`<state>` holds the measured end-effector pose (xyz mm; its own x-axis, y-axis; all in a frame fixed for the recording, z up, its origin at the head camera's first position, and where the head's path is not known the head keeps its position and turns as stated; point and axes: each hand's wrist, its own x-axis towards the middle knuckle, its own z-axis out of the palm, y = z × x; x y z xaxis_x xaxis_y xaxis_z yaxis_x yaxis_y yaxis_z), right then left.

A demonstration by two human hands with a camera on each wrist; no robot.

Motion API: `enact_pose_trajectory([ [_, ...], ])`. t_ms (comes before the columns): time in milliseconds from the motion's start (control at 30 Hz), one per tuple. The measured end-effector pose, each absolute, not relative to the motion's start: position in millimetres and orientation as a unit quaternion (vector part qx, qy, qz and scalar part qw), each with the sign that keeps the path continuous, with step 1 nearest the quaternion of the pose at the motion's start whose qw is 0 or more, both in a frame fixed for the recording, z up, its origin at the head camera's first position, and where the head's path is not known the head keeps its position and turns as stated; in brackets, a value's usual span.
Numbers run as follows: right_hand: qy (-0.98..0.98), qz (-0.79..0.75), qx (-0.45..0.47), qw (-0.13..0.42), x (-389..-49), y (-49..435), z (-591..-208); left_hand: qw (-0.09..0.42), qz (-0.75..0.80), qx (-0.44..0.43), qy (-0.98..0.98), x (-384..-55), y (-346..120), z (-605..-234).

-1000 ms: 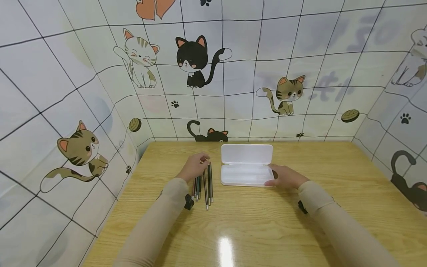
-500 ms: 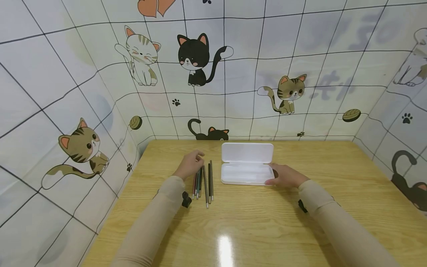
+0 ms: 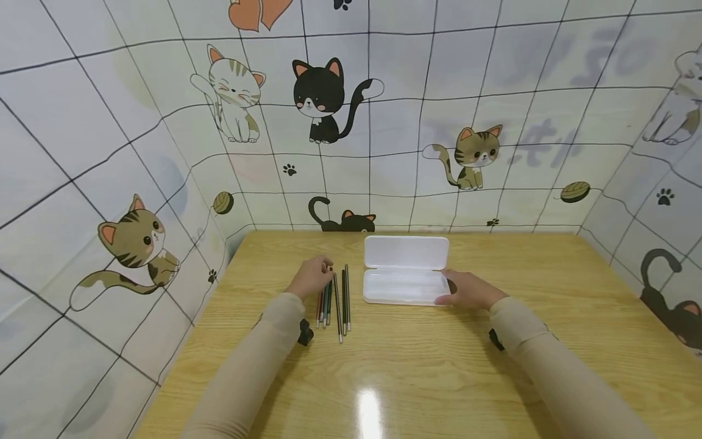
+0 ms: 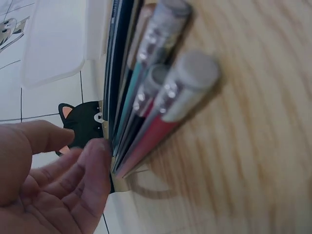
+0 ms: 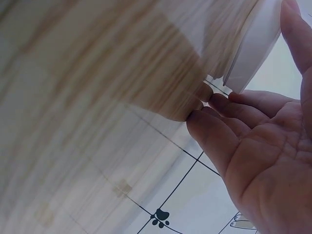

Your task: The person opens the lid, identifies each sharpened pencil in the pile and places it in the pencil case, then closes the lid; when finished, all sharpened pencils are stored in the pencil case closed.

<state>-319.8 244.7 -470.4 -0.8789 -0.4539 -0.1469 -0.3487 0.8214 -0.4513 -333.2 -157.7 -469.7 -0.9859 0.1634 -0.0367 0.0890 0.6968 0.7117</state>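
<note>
Several pencils (image 3: 344,305) lie on the table left of centre, their eraser ends toward me. My left hand (image 3: 309,278) is over the far ends of the left bunch, which holds red, teal and dark pencils (image 4: 146,126). In the left wrist view its fingers are loosely bent beside the pencil tips, with a gap between thumb and forefinger and nothing held. To the right stands a white pencil case (image 3: 406,288), its lid (image 3: 406,252) raised at the back. My right hand (image 3: 468,289) holds the case's right end, thumb in front and fingers behind.
The wooden table (image 3: 439,372) meets a cat-patterned cloth wall (image 3: 395,171) at the back and sides. Three dark pencils lie slightly apart between the left bunch and the case. Dark wrist cameras (image 3: 305,332) sit under both sleeves.
My left hand has shifted left from the separate dark pencils to the left bunch, and its raised fingers have come down slightly. The right hand and the case stay put.
</note>
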Motion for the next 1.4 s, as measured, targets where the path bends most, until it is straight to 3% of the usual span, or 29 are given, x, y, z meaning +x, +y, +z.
enact_pose_trajectory([
  [967,0.945,-0.218,-0.21,0.125,-319.6,245.3,-470.2,0.053,0.324,0.062,0.943,-332.2,-154.1,-458.2],
  [1400,0.946,-0.216,-0.209,0.122,-319.0,245.3,-470.7,0.104,0.327,0.037,0.939,-332.8,-141.4,-458.9],
])
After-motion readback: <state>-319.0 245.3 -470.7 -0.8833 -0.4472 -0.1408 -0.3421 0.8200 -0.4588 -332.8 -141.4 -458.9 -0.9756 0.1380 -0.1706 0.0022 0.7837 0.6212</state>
